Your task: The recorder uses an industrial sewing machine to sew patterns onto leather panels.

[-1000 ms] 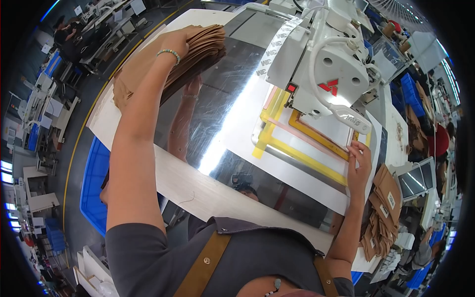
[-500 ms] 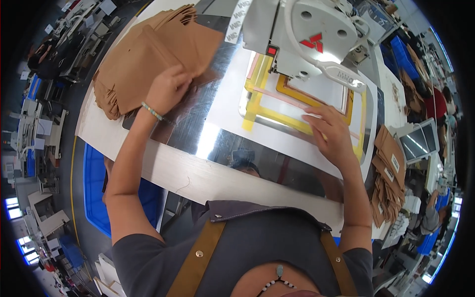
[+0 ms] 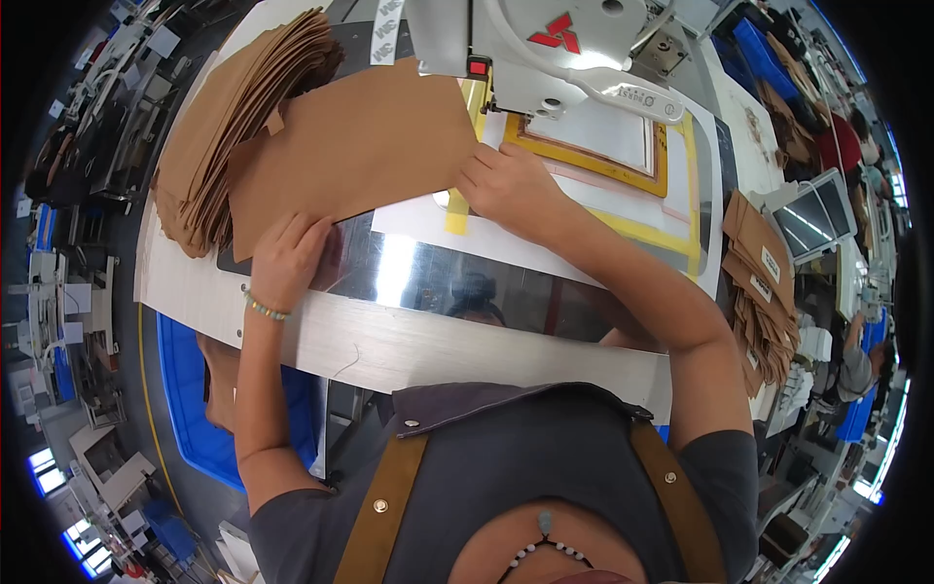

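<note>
My left hand point(image 3: 292, 255) is closed on the near edge of a flat brown sheet point(image 3: 350, 146). My right hand point(image 3: 496, 185) pinches the sheet's right edge, over a yellow-taped white board point(image 3: 608, 263). A fanned stack of similar brown sheets point(image 3: 219, 127) lies left of the held sheet, partly under it. Just beyond my right hand stands a white machine head point(image 3: 525, 49) with a red emblem and a white handle, above a yellow rectangular frame point(image 3: 642, 173). The sheet lies partly over a shiny metal plate point(image 3: 409, 292).
Below the table's left side is a blue bin point(image 3: 185, 399) with brown material in it. At the right lie a loose pile of brown pieces point(image 3: 759, 302) and a tilted screen point(image 3: 809, 219). The table's pale front edge point(image 3: 486, 350) runs before me. A co-worker point(image 3: 856, 370) is at the far right.
A single sheet has come off the stack and moved rightward toward the machine. My left hand has come down nearer me, and my right hand has left the frame and taken the sheet's edge.
</note>
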A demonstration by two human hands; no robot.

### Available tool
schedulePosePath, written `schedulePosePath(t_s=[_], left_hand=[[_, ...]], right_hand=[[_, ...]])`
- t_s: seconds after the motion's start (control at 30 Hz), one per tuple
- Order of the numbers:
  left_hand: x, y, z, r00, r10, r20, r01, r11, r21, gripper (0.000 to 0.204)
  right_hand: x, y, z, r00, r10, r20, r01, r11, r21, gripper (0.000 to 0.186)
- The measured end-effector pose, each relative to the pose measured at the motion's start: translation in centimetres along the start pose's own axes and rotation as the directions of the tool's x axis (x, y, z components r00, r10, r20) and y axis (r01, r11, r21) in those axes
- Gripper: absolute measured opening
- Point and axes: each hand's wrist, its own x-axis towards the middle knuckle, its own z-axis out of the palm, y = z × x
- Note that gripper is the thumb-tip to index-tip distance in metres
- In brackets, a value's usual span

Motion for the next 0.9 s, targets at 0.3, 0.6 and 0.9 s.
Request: schedulePosePath(t_s=[0.3, 0.6, 0.9], left_hand=[[-4.7, -2.5, -2.9, 0.974, -0.214, 0.074, 0.208, 0.975, 0.08, 0.021], [-7.2, -3.9, -1.6, 0.9, -0.435, 0.02, 0.418, 0.875, 0.246, 0.016], [-5.0, -5.5, 0.4, 0.966, -0.25, -0.068, 0.256, 0.963, 0.087, 0.022]], right_hand=[[-0.3, -0.2, 0.5, 0.999, -0.015, -0.032, 0.015, 1.0, -0.023, 0.015], [-0.2, 0.4, -0.2, 0.994, 0.054, -0.091, -0.054, 0.998, -0.008, 0.015], [-3.6, 1.7, -1.7, 0.996, 0.085, -0.035, -0.086, 0.995, -0.041, 0.011]])
